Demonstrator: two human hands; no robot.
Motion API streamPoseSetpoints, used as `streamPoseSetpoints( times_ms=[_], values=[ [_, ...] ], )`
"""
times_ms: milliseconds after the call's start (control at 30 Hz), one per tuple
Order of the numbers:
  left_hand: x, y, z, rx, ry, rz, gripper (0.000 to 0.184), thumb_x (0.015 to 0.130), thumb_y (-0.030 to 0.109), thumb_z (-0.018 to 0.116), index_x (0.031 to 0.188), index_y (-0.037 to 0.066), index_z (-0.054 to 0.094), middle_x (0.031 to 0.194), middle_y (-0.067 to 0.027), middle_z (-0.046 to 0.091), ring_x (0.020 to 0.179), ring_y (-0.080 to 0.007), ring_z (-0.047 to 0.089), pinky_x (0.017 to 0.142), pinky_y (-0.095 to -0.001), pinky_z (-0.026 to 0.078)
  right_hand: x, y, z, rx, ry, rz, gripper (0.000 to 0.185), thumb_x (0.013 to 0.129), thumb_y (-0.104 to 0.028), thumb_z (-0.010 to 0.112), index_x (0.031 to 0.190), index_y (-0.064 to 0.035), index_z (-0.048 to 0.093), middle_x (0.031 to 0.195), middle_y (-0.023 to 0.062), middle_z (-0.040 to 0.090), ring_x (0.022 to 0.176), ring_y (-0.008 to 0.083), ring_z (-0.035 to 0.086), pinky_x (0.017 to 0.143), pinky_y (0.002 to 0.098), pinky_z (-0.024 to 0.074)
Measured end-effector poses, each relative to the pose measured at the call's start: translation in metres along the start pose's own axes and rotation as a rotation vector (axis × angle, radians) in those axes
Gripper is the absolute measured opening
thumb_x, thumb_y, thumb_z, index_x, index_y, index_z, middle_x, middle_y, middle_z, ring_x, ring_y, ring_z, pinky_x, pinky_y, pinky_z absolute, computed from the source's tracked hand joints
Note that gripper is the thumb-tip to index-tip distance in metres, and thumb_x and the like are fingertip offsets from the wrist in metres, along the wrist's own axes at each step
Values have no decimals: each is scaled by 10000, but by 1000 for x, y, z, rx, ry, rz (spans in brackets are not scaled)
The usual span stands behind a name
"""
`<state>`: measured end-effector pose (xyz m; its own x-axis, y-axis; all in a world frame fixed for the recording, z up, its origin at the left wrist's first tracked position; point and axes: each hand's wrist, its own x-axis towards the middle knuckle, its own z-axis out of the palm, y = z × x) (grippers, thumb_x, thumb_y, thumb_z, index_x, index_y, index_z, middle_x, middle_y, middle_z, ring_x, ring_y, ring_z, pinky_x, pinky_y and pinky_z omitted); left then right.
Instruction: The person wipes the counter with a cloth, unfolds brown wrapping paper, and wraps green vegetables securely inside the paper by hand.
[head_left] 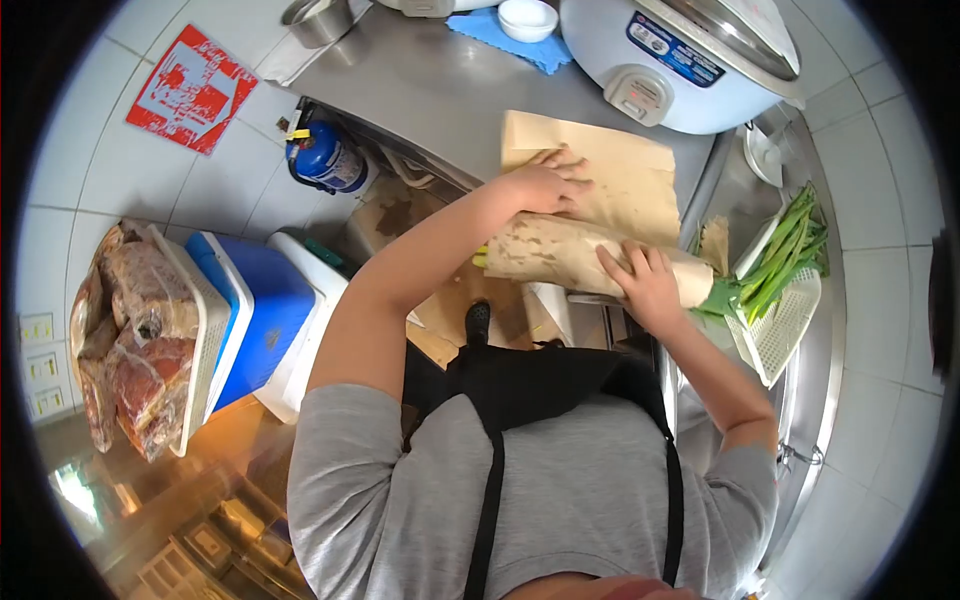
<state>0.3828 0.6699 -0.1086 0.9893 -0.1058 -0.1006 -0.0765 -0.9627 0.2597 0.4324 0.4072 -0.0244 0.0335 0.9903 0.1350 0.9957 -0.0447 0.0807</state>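
Observation:
A brown paper roll (545,250) lies across the counter's front edge, wrapped around long green vegetables. Pale yellowish-green ends poke out on its left, and dark green leaves (719,297) come out on its right. Beyond the roll, the flat brown paper (625,165) is spread over the steel counter. My left hand (550,183) presses on that paper just above the roll, its fingers spread. On the roll's right half, my right hand (645,283) grips it from the near side, fingers curved over the top.
Right of the roll, a white basket (778,325) holds green stalks (795,240) at a sink. A large white cooker (680,60) and a white bowl (527,18) on blue cloth stand at the back. Left are a blue extinguisher (328,157), a blue crate (250,310) and wrapped meat (150,370).

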Motion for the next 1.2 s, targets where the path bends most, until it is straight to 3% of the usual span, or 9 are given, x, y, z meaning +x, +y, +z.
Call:
streamPoseSetpoints(
  times_ms=[333, 433, 533, 600, 667, 800, 900, 1067, 1200],
  values=[
    [109, 40, -13, 164, -88, 306, 799, 745, 660, 492, 1404, 305, 211, 1490, -13, 92, 1374, -226, 39, 1091, -471, 49, -57, 28, -9, -43, -3, 52, 704, 588, -79, 632, 1254, -242, 471, 1091, 58, 495, 906, 242, 490, 776, 352, 424],
    [112, 38, -17, 147, -58, 333, 798, 755, 617, 518, 1398, 218, 265, 1483, -50, 131, 1374, -212, 56, 1095, -441, 74, -39, 57, -19, 320, -166, 141, 800, 534, -93, 735, 1271, -216, 447, 1035, 76, 536, 906, 294, 514, 807, 364, 442],
    [126, 25, -13, 177, 28, 419, 774, 723, 618, 553, 1339, 179, 386, 1430, -90, 278, 1325, -246, 234, 1064, -426, 197, -19, 96, -15, 651, -373, 215, 760, 562, -116, 747, 1263, -181, 460, 1080, 84, 567, 961, 285, 546, 854, 341, 429],
    [117, 44, -71, -224, -417, 126, 769, 706, 614, 574, 1283, 123, 443, 1376, -119, 354, 1246, -261, 346, 1020, -434, 265, -4, 116, -9, 862, -482, 199, 741, 588, -153, 762, 1265, -132, 463, 1109, 67, 584, 1015, 211, 540, 888, 309, 407],
    [86, 86, -106, -268, -507, -94, 778, 696, 611, 589, 1236, 63, 473, 1305, -156, 427, 1147, -282, 447, 960, -445, 332, 8, 134, 7, 1012, -660, 254, 745, 591, -174, 776, 1262, -95, 462, 1088, 62, 595, 1006, 184, 538, 886, 300, 405],
    [2, 140, -56, 225, 325, -17, 769, 583, 512, 721, 1130, 26, 485, 1036, -154, 565, 981, -320, 540, 863, -432, 403, 31, 148, 13, 1131, -1005, 404, 776, 555, -236, 811, 1235, -58, 481, 1137, 91, 570, 1042, 185, 515, 921, 286, 379],
    [4, 130, -53, 65, 195, -84, 637, 524, 379, 779, 999, 51, 510, 981, -137, 569, 944, -304, 548, 833, -418, 422, 41, 167, 31, 1099, -815, 412, 790, 626, -251, 756, 1314, -97, 400, 1096, 106, 584, 1005, 198, 545, 861, 303, 425],
    [12, 119, -60, -21, 79, -82, 679, 516, 405, 763, 1036, 39, 524, 896, -152, 599, 851, -308, 587, 742, -389, 464, 53, 185, 52, 913, -422, 462, 794, 711, -230, 690, 1385, -118, 285, 1080, 83, 570, 991, 166, 536, 804, 314, 450],
    [27, 104, -63, -112, -29, -41, 741, 491, 455, 753, 1058, 30, 535, 879, -162, 620, 804, -316, 604, 712, -398, 472, 54, 181, 77, 253, -28, 203, 392, 699, -143, 644, 1089, -172, 623, 966, 74, 569, 913, 252, 553, 767, 381, 459]
  ],
)
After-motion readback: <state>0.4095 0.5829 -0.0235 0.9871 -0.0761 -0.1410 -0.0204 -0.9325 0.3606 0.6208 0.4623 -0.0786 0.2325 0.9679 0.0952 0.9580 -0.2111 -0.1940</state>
